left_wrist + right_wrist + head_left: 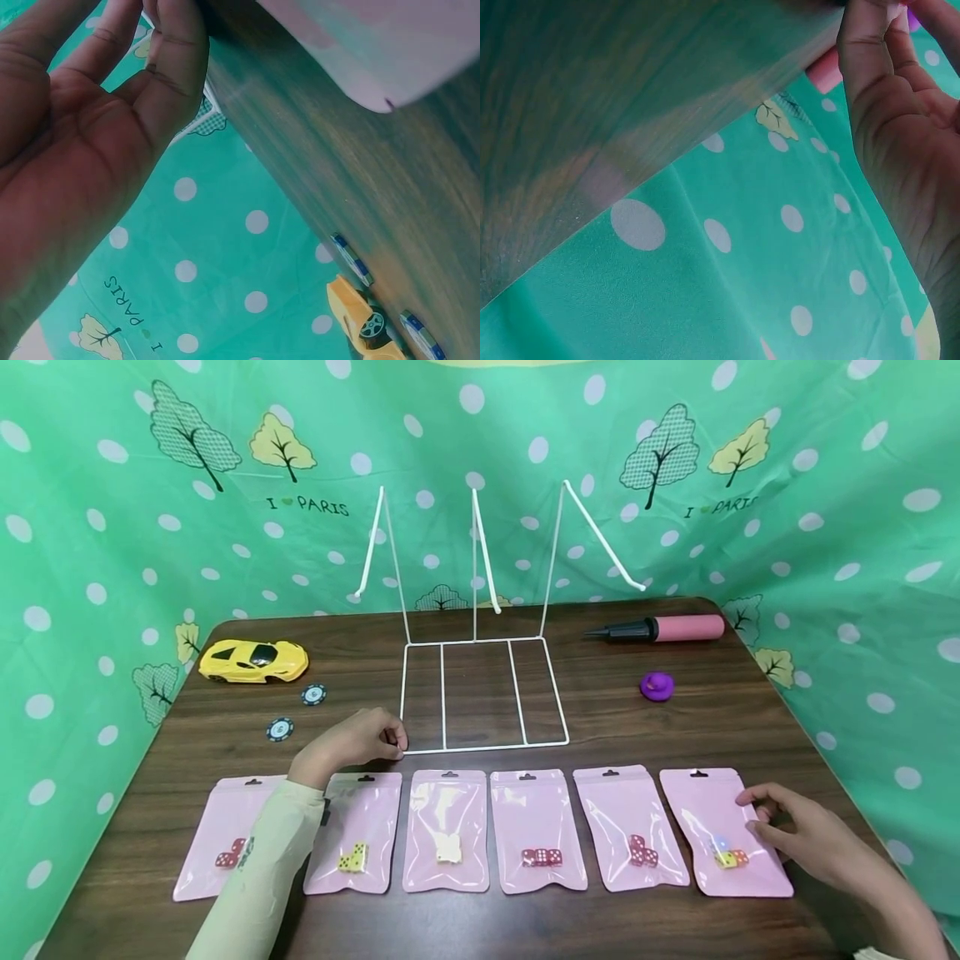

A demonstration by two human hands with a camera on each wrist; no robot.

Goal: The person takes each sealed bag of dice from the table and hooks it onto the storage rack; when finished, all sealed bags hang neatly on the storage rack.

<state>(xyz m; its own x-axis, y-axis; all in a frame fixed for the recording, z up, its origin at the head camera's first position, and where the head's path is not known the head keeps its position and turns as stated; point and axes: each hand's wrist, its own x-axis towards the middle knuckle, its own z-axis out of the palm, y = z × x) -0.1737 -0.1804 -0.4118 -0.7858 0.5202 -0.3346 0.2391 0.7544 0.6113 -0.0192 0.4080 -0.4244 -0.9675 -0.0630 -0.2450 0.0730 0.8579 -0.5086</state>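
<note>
In the head view my left hand [360, 739] pinches the front left corner of a white wire display rack [487, 747] with three upright hooks. My right hand [806, 831] holds the right edge of the rightmost pink zip pouch [712, 810], thumb near its clear window. Blue, yellow and orange dice [727, 859] show inside that pouch. Several more pink pouches lie in a row to its left, among them one with red dice [542, 857] and one with yellow dice [352, 858]. My left forearm partly covers the leftmost pouch [198, 852]. Both wrist views hide the fingertips.
A yellow toy car [255, 661] and two poker chips [314, 694] lie at the left. At the right are a pink and black hand pump [686, 627] and a purple rubber duck [657, 686]. A green dotted curtain [472, 435] surrounds the wooden table [480, 927].
</note>
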